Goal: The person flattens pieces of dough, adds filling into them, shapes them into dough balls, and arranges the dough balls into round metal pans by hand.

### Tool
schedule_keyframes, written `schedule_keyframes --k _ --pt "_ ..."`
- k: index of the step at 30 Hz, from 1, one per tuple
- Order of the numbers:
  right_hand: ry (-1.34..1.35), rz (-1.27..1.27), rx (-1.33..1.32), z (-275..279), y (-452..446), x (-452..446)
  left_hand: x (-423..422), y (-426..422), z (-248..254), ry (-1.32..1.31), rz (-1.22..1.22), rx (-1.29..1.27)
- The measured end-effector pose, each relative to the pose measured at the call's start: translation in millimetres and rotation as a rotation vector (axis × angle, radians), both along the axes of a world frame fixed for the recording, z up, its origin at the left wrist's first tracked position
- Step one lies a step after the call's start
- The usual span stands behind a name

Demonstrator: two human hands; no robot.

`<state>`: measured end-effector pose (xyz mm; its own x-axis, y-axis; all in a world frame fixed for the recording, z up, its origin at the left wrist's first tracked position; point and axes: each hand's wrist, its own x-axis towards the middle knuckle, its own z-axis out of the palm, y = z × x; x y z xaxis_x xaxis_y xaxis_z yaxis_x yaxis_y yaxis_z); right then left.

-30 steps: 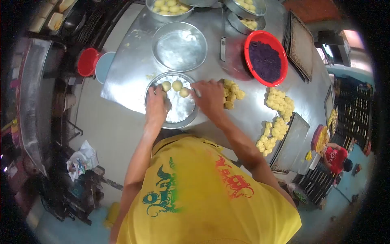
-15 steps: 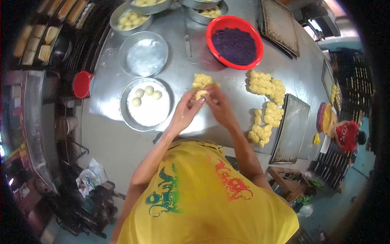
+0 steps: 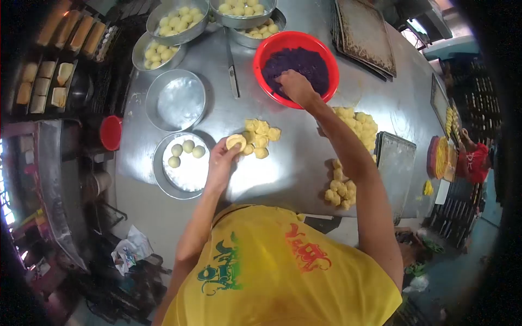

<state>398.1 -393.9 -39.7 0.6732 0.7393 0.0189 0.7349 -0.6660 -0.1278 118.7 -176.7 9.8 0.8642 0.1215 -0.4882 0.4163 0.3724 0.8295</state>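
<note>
My left hand [image 3: 220, 163] holds a flattened piece of yellow dough [image 3: 236, 142] above the steel table, thumb on top of it. Just right of it lie several yellow dough lumps [image 3: 261, 140]. My right hand [image 3: 296, 87] reaches into the red basin [image 3: 260, 84], its fingertips at the purple filling [image 3: 304, 61]; they are partly hidden, and what they grip cannot be made out. Several pale dough balls [image 3: 188, 146] sit in the floured round pan [image 3: 157, 169] left of my left hand.
An empty round pan [image 3: 175, 100] and stacked pans of dough balls [image 3: 176, 22] stand at the back left. A scraper [image 3: 233, 81] lies near the basin. More dough [image 3: 356, 126], dark trays [image 3: 365, 35] and a flat tray [image 3: 396, 168] are right. Another person [image 3: 474, 163] is far right.
Both hands left the pan and met over the dough lumps, then parted. My left hand now has a flattened dough piece, and my right hand has moved up into the red basin. The view has shifted.
</note>
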Motion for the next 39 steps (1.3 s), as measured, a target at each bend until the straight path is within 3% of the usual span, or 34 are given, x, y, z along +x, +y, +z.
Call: schedule_keyframes --k 2,5,8,9,12,14,16,19,22,25,28,29,31,32,34,36,39 --pt "-0.003 -0.052 -0.123 6.8 7.8 -4.4 -1.7 0.6 3.1 0.055 -0.020 -0.030" --pt "0.004 -0.199 0.025 -4.7 3.4 10.4 5.5 -7.2 0.2 0.026 0.018 -0.110" --pt "0.233 -0.580 0.702 18.2 -9.0 -3.0 5.6 -10.3 9.9 0.010 0.053 -0.126" --pt "0.546 -0.695 0.825 33.1 -14.5 -15.1 2.4 -8.5 6.7 0.000 0.037 -0.196" --pt "1.009 -0.481 1.081 71.1 -20.0 -100.0 -7.2 -14.3 -2.3 -0.065 0.020 -0.339" --pt "1.057 -0.336 1.064 45.0 -21.5 -152.7 -14.6 -26.4 1.6 -0.089 -0.049 -0.345" --pt "1.033 -0.351 0.845 33.7 -15.9 -206.6 -22.9 -40.1 3.2 -0.117 -0.109 -0.311" --pt "1.284 -0.530 0.885 46.1 -19.8 -244.4 -39.3 -55.6 12.8 -0.102 -0.158 -0.240" --pt "0.749 -0.568 0.745 43.9 -21.9 -273.4 -58.4 -67.9 21.6 -0.011 -0.156 -0.178" --pt "0.615 -0.449 0.837 48.7 -22.5 -288.8 -66.7 -84.6 0.2 -0.060 -0.031 0.008" --pt "0.761 -0.399 0.895 77.0 -33.8 -303.4 -80.5 -103.2 -18.6 -0.252 -0.008 0.336" --pt "0.744 -0.425 0.798 73.3 -41.1 -301.3 -90.2 -116.0 -20.6 -0.302 -0.010 0.251" --pt "0.713 -0.483 0.601 64.6 -62.1 -296.5 -97.8 -117.2 6.3 -0.213 -0.250 0.463" --pt "0.728 -0.459 0.666 64.8 -69.1 -298.9 -97.2 -114.4 15.8 -0.173 -0.374 0.571" --pt "0.760 -0.420 0.794 68.5 -80.0 -308.7 -90.0 -110.5 -7.1 -0.260 -0.334 0.519" --pt "0.645 -0.359 0.583 58.5 -84.1 -309.0 -83.1 -111.6 -23.9 -0.314 -0.320 0.437" --pt "0.448 -0.291 0.398 4.9 -85.0 -314.8 -81.8 -127.1 -68.4 -0.468 -0.357 0.851"
